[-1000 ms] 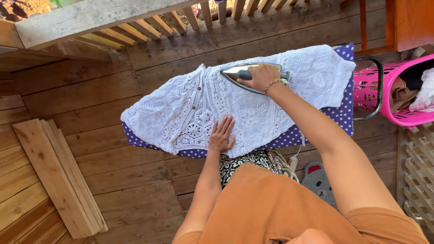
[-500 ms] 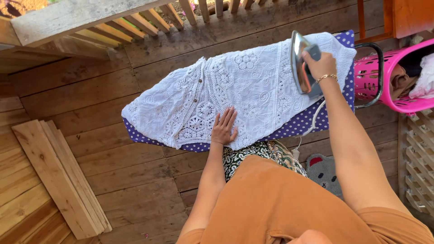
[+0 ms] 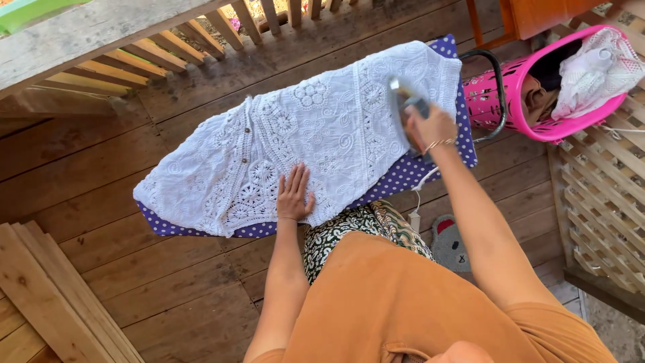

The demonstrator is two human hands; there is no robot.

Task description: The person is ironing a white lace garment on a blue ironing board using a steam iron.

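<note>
The right hand point(image 3: 433, 126) is closed around the handle of the iron point(image 3: 405, 114), which stands tipped up on the right end of the board point(image 3: 463, 128), its shiny soleplate turned toward the blouse point(image 3: 295, 141). The left hand point(image 3: 294, 195) lies flat and spread on the near edge of the blouse, fingers apart, holding nothing. The iron looks dense and rigid, likely hot on its metal face, so the handle at the back is the only sensible grip, and its cord point(image 3: 420, 188) drops off the near side of the board, where it could snag. The blouse is white lace with a button row, thin, soft and light; it drapes over the board's left end and hangs past both long edges, so it would probably slide or bunch unless pinned by a palm, and its openwork could catch on a corner. The board's polka-dot cover shows only along the near edge and the right end. Beyond the right end a metal rest point(image 3: 494, 94) projects, with the pink basket point(image 3: 531, 101) of laundry just beside it, leaving little room there. Left of the board the plank floor point(image 3: 101, 168) gives more room, and the railing point(image 3: 134, 40) runs beyond the far side.
</note>
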